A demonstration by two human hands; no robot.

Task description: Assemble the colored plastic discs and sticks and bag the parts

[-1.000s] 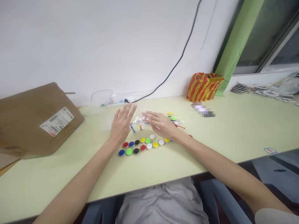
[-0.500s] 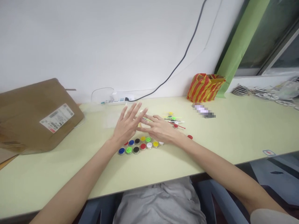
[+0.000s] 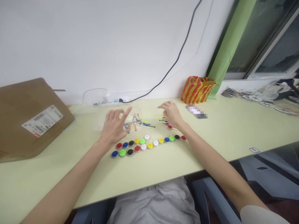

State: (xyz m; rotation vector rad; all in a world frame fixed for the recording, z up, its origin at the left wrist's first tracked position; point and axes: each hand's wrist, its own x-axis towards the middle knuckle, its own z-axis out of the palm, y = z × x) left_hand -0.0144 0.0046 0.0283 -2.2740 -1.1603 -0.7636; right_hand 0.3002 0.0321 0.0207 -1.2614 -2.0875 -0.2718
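My left hand is raised over the left part of the table, thumb and index finger spread apart, with nothing held. Beside its fingertips lies a pile of thin coloured sticks, partly on clear plastic. My right hand hovers at a second, smaller group of sticks, mostly hidden behind it; its fingers are loosely bent and apart, and no object shows in them. In front of both hands, small round clear pieces with coloured tops stand in rows, among them a green one and a red one.
A cardboard box stands at the left. Along the wall are a power strip and a black cable. A striped bag and a phone are at the back right. Black-and-white round pieces lie farther right.
My hands have moved apart from where they overlapped, left hand leftward and right hand rightward. The stick pile and more of the row of round pieces now show between them. The view has shifted slightly.
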